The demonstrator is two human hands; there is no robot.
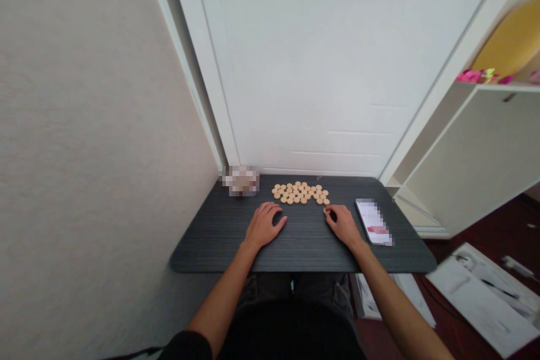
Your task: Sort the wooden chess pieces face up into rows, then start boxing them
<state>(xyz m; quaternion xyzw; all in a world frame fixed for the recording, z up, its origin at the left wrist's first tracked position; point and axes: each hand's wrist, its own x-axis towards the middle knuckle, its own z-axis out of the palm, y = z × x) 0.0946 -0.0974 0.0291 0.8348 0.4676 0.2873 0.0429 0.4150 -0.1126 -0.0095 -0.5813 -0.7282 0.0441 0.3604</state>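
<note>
Several round, light wooden discs (296, 192) lie in a loose cluster toward the back of the dark table (304, 247). My right hand (342, 224) pinches one wooden disc (326, 211) between thumb and fingertips, just in front of the cluster's right end. To the left, my left hand (265, 224) rests on the tabletop in front of the cluster. Its fingers are curved, the thumb stands apart, and nothing shows between them.
A phone (373, 221) with a blurred-out screen lies right of my right hand. A pixelated object (242, 180) sits at the back left corner. A white panel (304, 67) rises behind the table, with a wall (105, 152) on the left. Boxes (485, 298) lie on the floor.
</note>
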